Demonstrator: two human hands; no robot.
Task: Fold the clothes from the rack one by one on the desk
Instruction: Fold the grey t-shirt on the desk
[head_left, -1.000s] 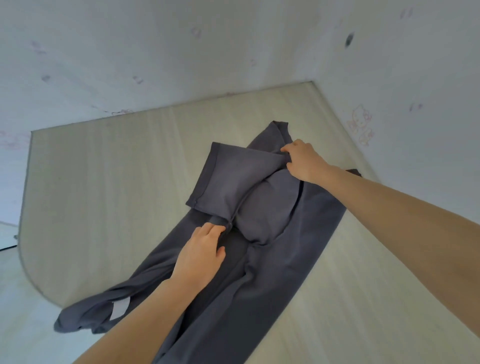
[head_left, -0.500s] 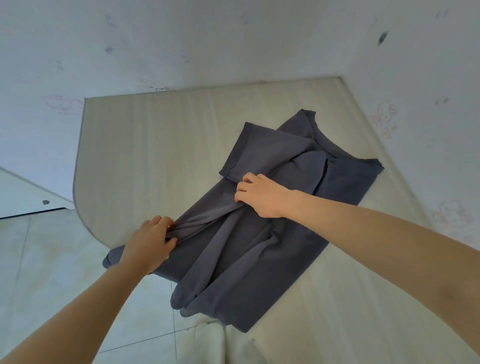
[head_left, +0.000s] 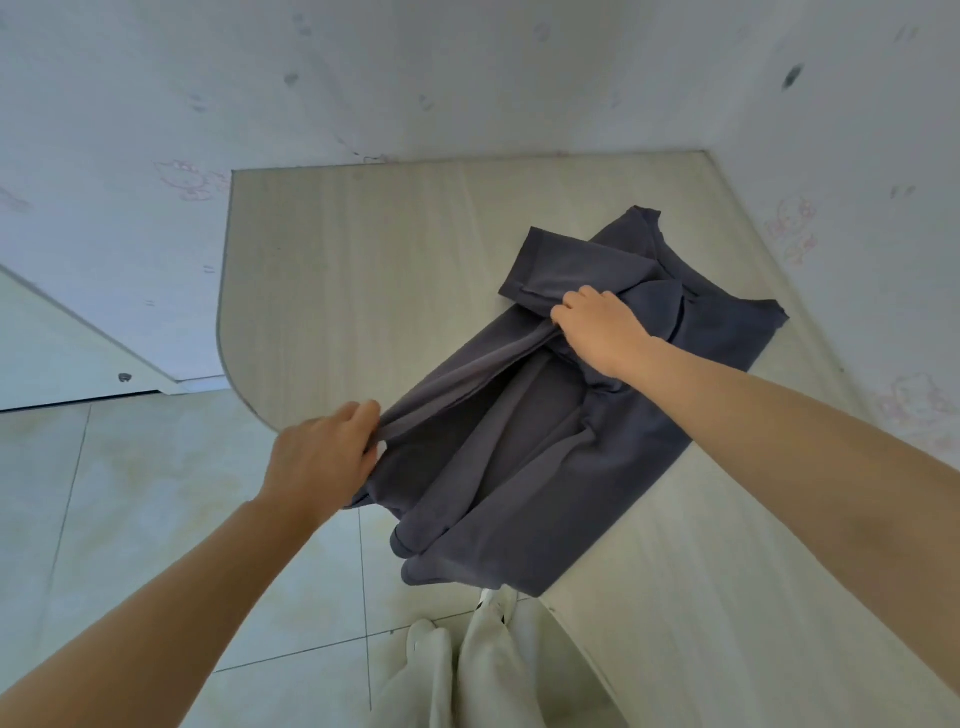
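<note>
A dark grey T-shirt (head_left: 524, 467) lies on the pale wooden desk (head_left: 363, 260), its collar toward the far wall and its hem hanging over the near edge. One sleeve is folded inward across the chest. My left hand (head_left: 322, 457) grips the shirt's left side edge near the hem, lifted off the desk's rounded corner. My right hand (head_left: 597, 327) grips the same side fold just below the folded sleeve. The cloth stretches taut between the two hands.
White walls close the desk in at the back and on the right. The desk's rounded corner (head_left: 234, 384) borders a tiled floor (head_left: 156, 519) at the left. My pale trouser legs and feet (head_left: 467, 665) stand at the desk's near edge.
My left hand has raised the side edge near the hem a little. My right hand has slid from the shoulder down the side fold to below the sleeve. The view has shifted left.
</note>
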